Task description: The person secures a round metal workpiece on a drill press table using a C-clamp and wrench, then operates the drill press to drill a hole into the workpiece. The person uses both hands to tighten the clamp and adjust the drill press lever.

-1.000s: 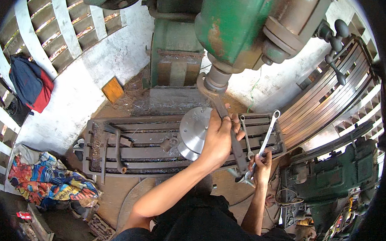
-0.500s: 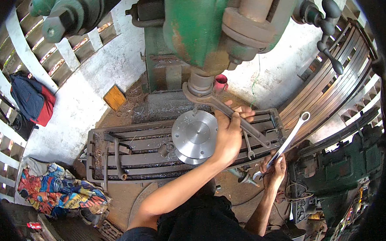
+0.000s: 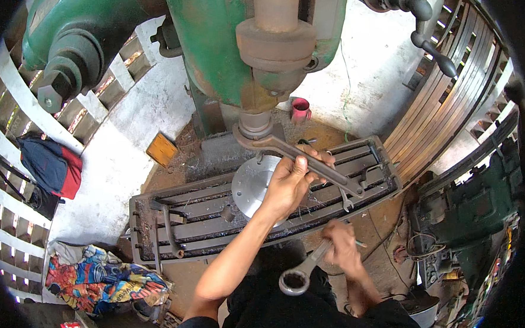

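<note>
Scanning from the frame's left: slotted machine table (image 3: 188, 218) ran across mid-frame, round metal disc (image 3: 253, 185) lying on it at centre. Left hand (image 3: 288, 183) was over the disc's right edge, fingers curled shut around the large spanner (image 3: 301, 157), whose head sat on the spindle (image 3: 254, 124) just above centre. Right hand (image 3: 342, 250), lower right of centre, was closed on a ring wrench (image 3: 304, 271). Judged best: keep the spanner head fully seated and level, pull steadily, knuckles off the table edge

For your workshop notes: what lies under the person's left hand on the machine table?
Under the left hand lies the long dark wrench, with the round metal disc on the slotted table. The disc's right edge is covered.
</note>
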### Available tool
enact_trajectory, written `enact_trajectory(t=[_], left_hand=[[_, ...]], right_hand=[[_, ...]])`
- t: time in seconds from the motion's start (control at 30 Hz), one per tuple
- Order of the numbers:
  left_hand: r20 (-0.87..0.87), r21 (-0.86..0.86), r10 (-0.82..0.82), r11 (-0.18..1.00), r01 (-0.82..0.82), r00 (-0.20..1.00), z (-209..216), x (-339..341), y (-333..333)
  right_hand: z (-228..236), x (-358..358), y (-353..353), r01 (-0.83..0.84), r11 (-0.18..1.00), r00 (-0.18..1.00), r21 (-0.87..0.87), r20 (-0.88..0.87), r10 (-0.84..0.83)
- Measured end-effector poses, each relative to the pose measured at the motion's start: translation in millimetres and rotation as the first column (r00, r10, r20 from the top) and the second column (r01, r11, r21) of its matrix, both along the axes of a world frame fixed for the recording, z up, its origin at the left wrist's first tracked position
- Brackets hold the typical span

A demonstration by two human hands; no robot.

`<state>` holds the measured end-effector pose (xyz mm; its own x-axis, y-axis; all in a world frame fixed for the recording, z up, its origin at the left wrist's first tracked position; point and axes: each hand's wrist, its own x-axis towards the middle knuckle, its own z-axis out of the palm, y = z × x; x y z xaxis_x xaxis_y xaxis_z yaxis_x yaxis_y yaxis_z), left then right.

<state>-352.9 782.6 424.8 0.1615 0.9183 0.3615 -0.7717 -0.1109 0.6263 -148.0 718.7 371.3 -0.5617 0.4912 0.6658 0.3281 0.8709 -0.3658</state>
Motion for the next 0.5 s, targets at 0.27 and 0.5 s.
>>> enact_trajectory(t=[0.27,0.5], left_hand=[[-0.007,0.013,0.089,0.996,-0.089,0.996,-3.5,6.6,10.4],[-0.022,0.004,0.178,0.984,-0.178,0.984,-6.2,18.0,16.1]], right_hand=[[-8.5,-24.0,38.0,-0.085,0.996,0.962,0.005,-0.258,0.084],[0.2,-30.9,63.2,-0.195,0.975,0.922,-0.106,-0.359,0.145]])
